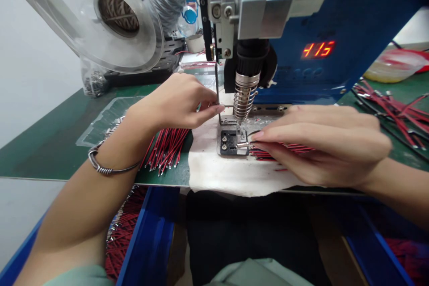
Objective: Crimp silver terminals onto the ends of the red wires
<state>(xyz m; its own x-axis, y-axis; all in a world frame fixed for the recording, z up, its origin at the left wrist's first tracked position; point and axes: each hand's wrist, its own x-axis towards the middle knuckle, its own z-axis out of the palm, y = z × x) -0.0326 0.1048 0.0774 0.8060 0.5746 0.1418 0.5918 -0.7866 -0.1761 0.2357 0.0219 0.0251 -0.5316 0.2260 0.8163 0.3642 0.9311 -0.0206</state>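
While the right hand (331, 143) pinches a small silvery piece (243, 145) at the black plate (231, 151) below the coiled spring (246, 100) of a blue machine (288, 82), the left hand (184, 100) narrows beside a thin upright rod (217, 82); I cannot tell its grip. Red wires (169, 147) lie on the green surface (56, 143).

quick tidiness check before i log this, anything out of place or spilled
The red and black wires right of the blue machine lie crisscrossed, unlike the more aligned red bundle on the left. No spill or damage stands out.
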